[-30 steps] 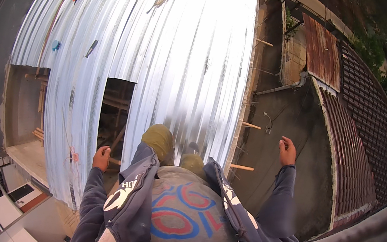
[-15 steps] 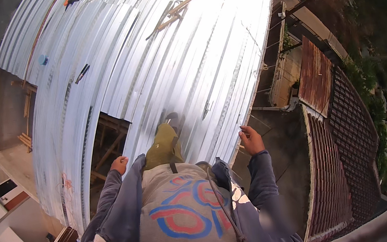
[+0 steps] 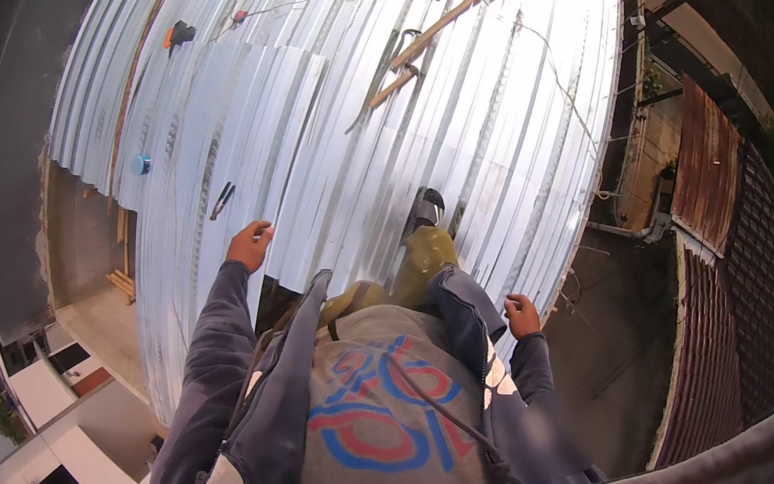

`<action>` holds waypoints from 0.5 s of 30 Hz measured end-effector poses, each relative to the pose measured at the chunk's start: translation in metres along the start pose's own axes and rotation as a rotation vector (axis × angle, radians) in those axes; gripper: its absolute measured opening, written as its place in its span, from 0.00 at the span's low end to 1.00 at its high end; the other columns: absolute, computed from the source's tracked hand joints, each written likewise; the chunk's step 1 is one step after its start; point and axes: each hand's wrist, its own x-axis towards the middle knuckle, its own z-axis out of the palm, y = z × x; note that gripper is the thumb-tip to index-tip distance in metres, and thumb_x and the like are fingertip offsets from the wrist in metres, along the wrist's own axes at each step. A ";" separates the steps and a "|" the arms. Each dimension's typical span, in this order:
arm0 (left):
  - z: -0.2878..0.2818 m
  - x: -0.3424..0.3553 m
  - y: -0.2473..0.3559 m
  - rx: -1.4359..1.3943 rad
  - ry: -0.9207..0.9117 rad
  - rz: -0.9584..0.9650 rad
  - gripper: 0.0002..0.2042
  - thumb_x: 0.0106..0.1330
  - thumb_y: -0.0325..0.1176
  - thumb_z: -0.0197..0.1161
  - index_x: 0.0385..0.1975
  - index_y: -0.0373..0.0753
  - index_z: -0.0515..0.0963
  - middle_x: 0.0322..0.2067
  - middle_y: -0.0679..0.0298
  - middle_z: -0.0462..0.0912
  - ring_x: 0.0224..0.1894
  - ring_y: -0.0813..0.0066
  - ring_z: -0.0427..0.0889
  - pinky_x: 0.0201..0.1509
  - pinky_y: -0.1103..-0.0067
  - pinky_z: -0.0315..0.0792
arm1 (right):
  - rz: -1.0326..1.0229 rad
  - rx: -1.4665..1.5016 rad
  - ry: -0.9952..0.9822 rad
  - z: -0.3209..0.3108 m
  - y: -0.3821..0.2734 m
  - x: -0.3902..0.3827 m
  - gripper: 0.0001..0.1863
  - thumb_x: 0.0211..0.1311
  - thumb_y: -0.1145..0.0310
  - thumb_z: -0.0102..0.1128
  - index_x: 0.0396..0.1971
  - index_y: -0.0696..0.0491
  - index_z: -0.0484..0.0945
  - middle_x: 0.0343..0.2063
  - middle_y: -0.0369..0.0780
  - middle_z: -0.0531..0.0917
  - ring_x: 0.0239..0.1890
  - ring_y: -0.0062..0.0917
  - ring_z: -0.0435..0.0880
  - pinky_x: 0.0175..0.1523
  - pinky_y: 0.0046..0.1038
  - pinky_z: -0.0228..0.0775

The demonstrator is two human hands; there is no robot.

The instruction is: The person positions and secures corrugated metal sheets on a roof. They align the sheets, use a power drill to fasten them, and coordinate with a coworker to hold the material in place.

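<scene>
I stand on a roof of shiny corrugated metal sheets [image 3: 322, 151], with one dark shoe [image 3: 426, 205] showing on the ribs ahead. My left hand [image 3: 250, 247] hangs out above the sheets, its fingers loosely bent and apart, nothing seen in them. Just beyond it lies a slim dark hand tool [image 3: 222, 200], perhaps pliers. Lower and to the right, my right hand [image 3: 522, 315] is by the roof's right edge, fingers slightly curled, with nothing visible in it. A dark opening [image 3: 275, 300] between the sheets shows below my left forearm, partly hidden by my jacket.
Farther up the roof lie a blue round object [image 3: 141, 164], an orange-and-black tool [image 3: 178, 35], and several wooden strips [image 3: 444, 25]. A thin cord [image 3: 569, 91] trails near the right edge. Past that drop stand lower rusty and tiled roofs [image 3: 715, 332]; a white building [image 3: 65, 475] is lower left.
My left hand has swung forward and up over the sheets; my right hand has dropped back. A shod foot shows farther right and ahead. The whole view has shifted, sliding the roof rightward.
</scene>
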 end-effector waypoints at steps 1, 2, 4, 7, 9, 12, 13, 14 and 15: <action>0.013 0.015 0.011 -0.050 0.002 -0.023 0.19 0.74 0.47 0.61 0.58 0.43 0.80 0.52 0.55 0.86 0.53 0.59 0.85 0.59 0.68 0.77 | 0.012 -0.063 0.010 -0.005 0.002 0.041 0.18 0.70 0.60 0.65 0.51 0.57 0.82 0.39 0.46 0.88 0.39 0.28 0.89 0.46 0.31 0.80; 0.028 0.024 0.017 -0.104 -0.012 -0.056 0.19 0.73 0.47 0.62 0.57 0.43 0.80 0.50 0.55 0.87 0.52 0.61 0.86 0.58 0.69 0.77 | 0.040 -0.136 0.017 -0.009 0.007 0.071 0.18 0.69 0.60 0.65 0.50 0.57 0.82 0.39 0.46 0.89 0.39 0.28 0.89 0.46 0.31 0.80; 0.025 0.017 0.007 -0.049 -0.049 -0.175 0.19 0.72 0.47 0.62 0.56 0.43 0.81 0.49 0.54 0.87 0.52 0.58 0.86 0.58 0.68 0.77 | 0.001 -0.232 -0.092 -0.010 -0.051 0.117 0.19 0.66 0.57 0.65 0.49 0.56 0.83 0.42 0.50 0.89 0.45 0.36 0.89 0.53 0.36 0.78; 0.018 0.021 -0.030 -0.014 0.022 -0.282 0.20 0.72 0.48 0.61 0.56 0.43 0.81 0.48 0.52 0.87 0.52 0.55 0.85 0.58 0.66 0.76 | -0.111 -0.198 -0.052 -0.009 -0.122 0.205 0.16 0.68 0.59 0.63 0.45 0.57 0.83 0.39 0.47 0.89 0.44 0.36 0.88 0.52 0.36 0.78; 0.000 0.020 -0.062 0.007 0.025 -0.417 0.19 0.73 0.48 0.61 0.55 0.43 0.82 0.49 0.52 0.87 0.53 0.56 0.85 0.59 0.66 0.76 | -0.112 -0.169 -0.084 -0.002 -0.208 0.232 0.15 0.70 0.59 0.62 0.43 0.56 0.82 0.37 0.46 0.88 0.42 0.34 0.88 0.48 0.35 0.78; -0.014 0.056 -0.102 0.052 0.007 -0.505 0.18 0.72 0.47 0.62 0.55 0.43 0.82 0.48 0.51 0.87 0.52 0.55 0.85 0.58 0.65 0.76 | -0.323 -0.386 -0.076 0.034 -0.288 0.285 0.14 0.71 0.59 0.61 0.44 0.55 0.81 0.39 0.45 0.89 0.40 0.34 0.89 0.48 0.35 0.79; -0.018 0.073 -0.119 0.068 0.001 -0.521 0.19 0.72 0.47 0.62 0.55 0.43 0.82 0.47 0.51 0.87 0.52 0.55 0.85 0.57 0.65 0.76 | -0.336 -0.387 -0.134 0.061 -0.313 0.298 0.14 0.72 0.59 0.61 0.44 0.56 0.81 0.39 0.44 0.88 0.41 0.33 0.89 0.48 0.34 0.79; -0.021 0.090 -0.138 0.085 -0.011 -0.534 0.19 0.71 0.47 0.63 0.55 0.43 0.82 0.47 0.50 0.87 0.51 0.54 0.85 0.57 0.65 0.77 | -0.343 -0.388 -0.189 0.091 -0.329 0.306 0.14 0.72 0.59 0.61 0.44 0.56 0.81 0.39 0.44 0.88 0.41 0.32 0.88 0.48 0.33 0.79; -0.023 0.115 -0.151 0.090 -0.026 -0.533 0.19 0.71 0.47 0.63 0.55 0.44 0.81 0.47 0.50 0.87 0.51 0.54 0.85 0.57 0.65 0.77 | -0.347 -0.390 -0.242 0.121 -0.348 0.314 0.14 0.73 0.60 0.61 0.44 0.56 0.80 0.40 0.43 0.88 0.41 0.31 0.88 0.48 0.33 0.79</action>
